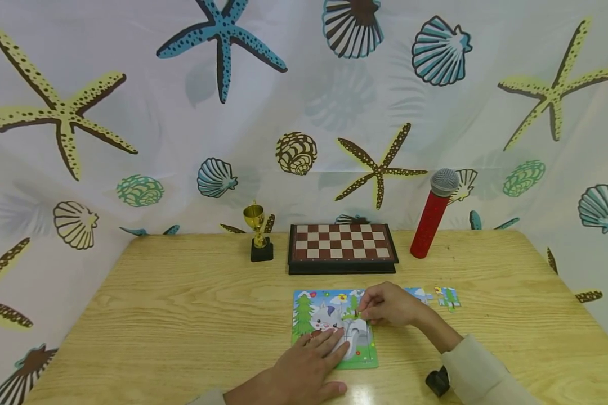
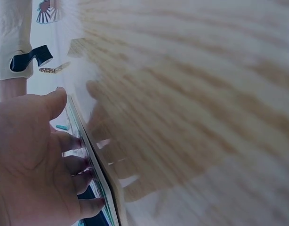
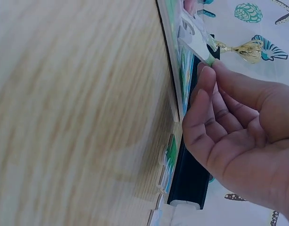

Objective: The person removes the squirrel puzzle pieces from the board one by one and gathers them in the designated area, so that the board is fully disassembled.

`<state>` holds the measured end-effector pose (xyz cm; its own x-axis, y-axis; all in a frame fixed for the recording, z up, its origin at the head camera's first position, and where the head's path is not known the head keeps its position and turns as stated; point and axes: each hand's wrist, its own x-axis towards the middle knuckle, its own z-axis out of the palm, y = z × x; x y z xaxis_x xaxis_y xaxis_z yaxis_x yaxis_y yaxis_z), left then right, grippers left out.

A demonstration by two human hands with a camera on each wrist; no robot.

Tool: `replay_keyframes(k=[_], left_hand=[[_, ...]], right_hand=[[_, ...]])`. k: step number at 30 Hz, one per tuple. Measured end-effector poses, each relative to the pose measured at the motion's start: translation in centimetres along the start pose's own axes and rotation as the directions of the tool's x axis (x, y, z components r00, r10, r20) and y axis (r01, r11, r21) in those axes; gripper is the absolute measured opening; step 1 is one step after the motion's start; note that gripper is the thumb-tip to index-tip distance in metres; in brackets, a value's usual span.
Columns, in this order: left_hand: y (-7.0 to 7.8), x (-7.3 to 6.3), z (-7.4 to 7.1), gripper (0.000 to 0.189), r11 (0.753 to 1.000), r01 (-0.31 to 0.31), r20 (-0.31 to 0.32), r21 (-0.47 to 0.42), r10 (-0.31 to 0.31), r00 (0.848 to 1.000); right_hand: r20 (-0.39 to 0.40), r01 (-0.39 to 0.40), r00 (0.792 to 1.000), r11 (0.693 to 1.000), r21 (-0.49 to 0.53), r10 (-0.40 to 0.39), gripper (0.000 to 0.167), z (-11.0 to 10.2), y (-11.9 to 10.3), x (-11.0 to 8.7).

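Observation:
A jigsaw puzzle (image 1: 302, 318) with a grey cartoon animal, trees and flowers lies on the table. My left hand (image 1: 306, 363) rests on its lower part with fingers stretched out; in the left wrist view the left hand (image 2: 34, 155) has its fingertips on the puzzle's edge. Over the puzzle's right side, my right hand (image 1: 392, 305) pinches a puzzle piece (image 1: 356, 325). The right wrist view shows that piece (image 3: 195, 43) tilted between thumb and index finger, above the board. Part of the picture is hidden under both hands.
Loose puzzle pieces (image 1: 450, 298) lie right of the board, some partly behind the right hand. Behind it stand a folded chessboard (image 1: 342, 244), a small gold trophy (image 1: 258, 230) and a red microphone (image 1: 430, 219). A patterned cloth (image 1: 182, 129) hangs around the wooden table (image 1: 172, 315).

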<state>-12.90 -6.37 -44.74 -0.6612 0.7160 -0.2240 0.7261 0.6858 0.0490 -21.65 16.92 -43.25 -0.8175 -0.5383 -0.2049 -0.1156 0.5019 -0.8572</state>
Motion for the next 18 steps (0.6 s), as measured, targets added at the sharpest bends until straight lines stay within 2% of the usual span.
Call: replay_keyframes(k=[7, 18], left_hand=[[-0.1, 0.1, 0.0, 0.068, 1.0, -0.008, 0.016, -0.024, 0.009, 1.0], [-0.5, 0.2, 0.1, 0.068, 0.997, -0.024, 0.048, -0.07, 0.027, 0.998]], right_hand=[[-0.059, 0.037, 0.997, 0.998, -0.054, -0.041, 0.009, -1.6, 0.9, -1.0], [-0.098, 0.005, 0.995, 0.996, -0.089, -0.014, 0.01, -5.2, 2.5, -4.4]])
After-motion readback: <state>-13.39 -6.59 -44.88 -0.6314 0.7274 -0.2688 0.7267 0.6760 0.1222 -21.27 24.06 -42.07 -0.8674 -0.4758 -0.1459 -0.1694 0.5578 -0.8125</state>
